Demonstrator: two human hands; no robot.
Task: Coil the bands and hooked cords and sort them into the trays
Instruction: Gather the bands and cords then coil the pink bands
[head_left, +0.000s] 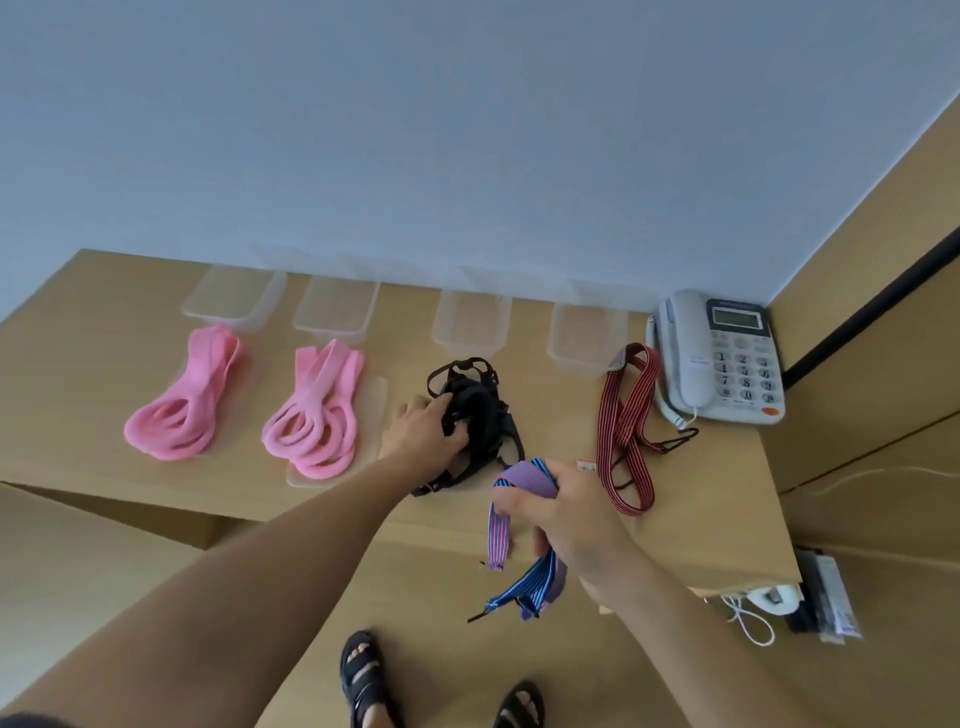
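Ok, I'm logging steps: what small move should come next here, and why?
Probably the right hand should coil up the blue striped cord it grips: its ends hang loose below it, the trays look empty, and the left hand grips the black cords.

- Four trays are ranged along the rear of the desk (93, 332), mid-frame, left to right: first tray (234, 299), second tray (335, 306), third tray (470, 322), fourth tray (587, 332).
- One band bundle (182, 410) is laid before the first tray. Another bundle (311, 421) is laid on a flat lid (378, 400) before the second.
- Tangled cords (480, 410), gripped by the left hand (421, 431), are placed before the third tray.
- A hooked cord (623, 415) is laid before the fourth tray, just left of the telephone (727, 358).
- A further cord (524, 480) is held in the right hand (566, 514) at lower centre.
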